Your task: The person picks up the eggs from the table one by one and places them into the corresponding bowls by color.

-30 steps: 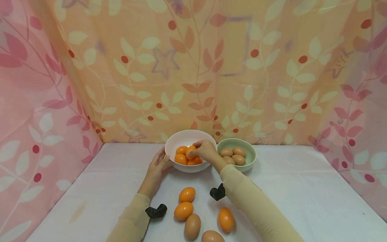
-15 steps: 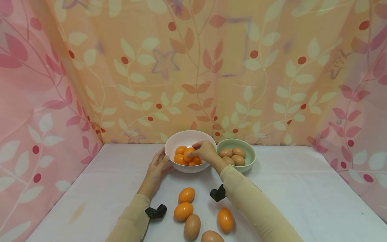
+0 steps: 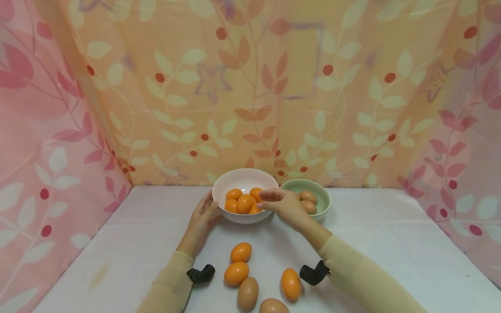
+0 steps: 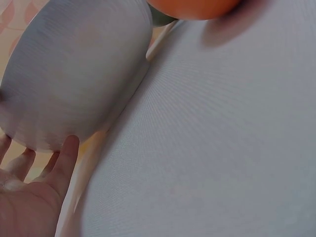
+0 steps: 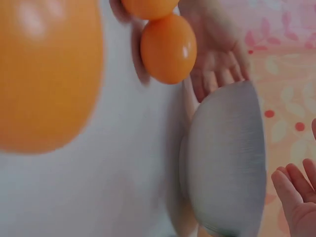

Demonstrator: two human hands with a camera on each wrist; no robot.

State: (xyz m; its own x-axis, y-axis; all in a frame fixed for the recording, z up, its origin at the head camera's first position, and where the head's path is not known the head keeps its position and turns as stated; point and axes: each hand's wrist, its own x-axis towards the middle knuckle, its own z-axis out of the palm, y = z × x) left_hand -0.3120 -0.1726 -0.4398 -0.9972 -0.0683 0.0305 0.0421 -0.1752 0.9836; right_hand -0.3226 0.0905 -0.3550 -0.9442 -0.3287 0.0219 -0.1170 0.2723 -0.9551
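Note:
A white bowl (image 3: pixel 242 173) holds several orange eggs (image 3: pixel 245 202). My left hand (image 3: pixel 204 211) rests flat against the bowl's left wall, fingers straight; the left wrist view shows its fingers (image 4: pixel 61 165) at the bowl's outer wall (image 4: pixel 74 74). My right hand (image 3: pixel 281 202) hovers with nothing in it, fingers stretched out, just in front of the bowl's right rim, between it and a green bowl (image 3: pixel 324 196) with brown eggs (image 3: pixel 309 198). In the right wrist view my right fingers (image 5: pixel 296 195) are spread beside the white bowl (image 5: pixel 227 158).
Loose eggs lie on the white tablecloth near me: orange ones (image 3: pixel 241 252), (image 3: pixel 236 273), (image 3: pixel 291 284) and brown ones (image 3: pixel 248 293), (image 3: pixel 274 306). Patterned fabric walls close the back and both sides of the table.
My right hand let go of an orange egg inside the white bowl, opened, and drew back out toward the right. The left hand stayed against the bowl.

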